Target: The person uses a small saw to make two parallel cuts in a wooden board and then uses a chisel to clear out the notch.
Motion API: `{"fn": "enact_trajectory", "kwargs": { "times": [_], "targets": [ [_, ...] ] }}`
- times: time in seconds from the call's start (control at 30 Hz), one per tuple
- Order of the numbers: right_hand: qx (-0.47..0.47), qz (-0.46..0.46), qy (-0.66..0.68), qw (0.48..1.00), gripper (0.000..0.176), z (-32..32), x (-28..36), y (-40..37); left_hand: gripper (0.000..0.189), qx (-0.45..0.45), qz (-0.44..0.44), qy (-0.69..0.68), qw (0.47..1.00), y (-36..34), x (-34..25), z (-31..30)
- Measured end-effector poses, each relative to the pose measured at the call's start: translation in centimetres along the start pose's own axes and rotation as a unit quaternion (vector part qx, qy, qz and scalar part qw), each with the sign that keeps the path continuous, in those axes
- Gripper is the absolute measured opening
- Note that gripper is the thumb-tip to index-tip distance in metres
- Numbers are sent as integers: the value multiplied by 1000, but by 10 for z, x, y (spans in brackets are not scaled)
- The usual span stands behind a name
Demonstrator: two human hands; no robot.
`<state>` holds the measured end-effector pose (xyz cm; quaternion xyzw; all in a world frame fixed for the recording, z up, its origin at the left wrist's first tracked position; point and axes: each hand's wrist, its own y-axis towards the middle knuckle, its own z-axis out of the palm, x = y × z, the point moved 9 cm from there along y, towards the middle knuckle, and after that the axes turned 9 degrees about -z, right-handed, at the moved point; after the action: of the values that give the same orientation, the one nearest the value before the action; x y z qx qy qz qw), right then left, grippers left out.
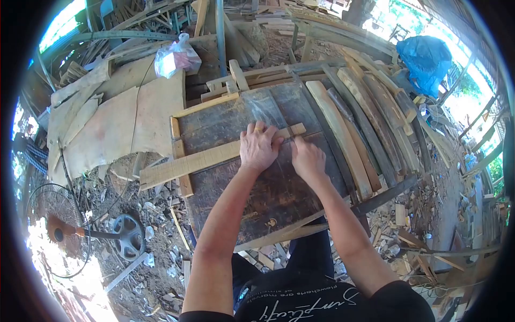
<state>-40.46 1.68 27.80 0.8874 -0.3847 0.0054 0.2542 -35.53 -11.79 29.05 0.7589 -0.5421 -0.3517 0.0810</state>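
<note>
A long, light wooden board (pixel 206 157) lies slantwise across the dark worktop (pixel 230 201), its wider left end jutting past the table's left edge. My left hand (pixel 258 147) presses down on the board near its right end, fingers curled over the far edge. Just to the right, my right hand (pixel 309 159) is closed in a fist at the board's near edge. A thin dark piece (pixel 291 131) crosses the board beside its fingertips. Whatever that fist holds is mostly hidden.
Wooden strips (pixel 185 177) frame the worktop's left side. Several rough planks (pixel 343 139) lie on the right. A plywood sheet (pixel 112 118) with a plastic bag (pixel 177 58) is at the left. A fan (pixel 59 231) stands lower left; wood scraps litter the floor.
</note>
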Motion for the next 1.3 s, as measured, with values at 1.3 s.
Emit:
{"fn": "enact_trajectory", "kwargs": {
  "times": [1.3],
  "targets": [
    [60,29,24,998,14,-14,-2,-41,25,15,-9,3,1000,0,-1,1]
  ]
}}
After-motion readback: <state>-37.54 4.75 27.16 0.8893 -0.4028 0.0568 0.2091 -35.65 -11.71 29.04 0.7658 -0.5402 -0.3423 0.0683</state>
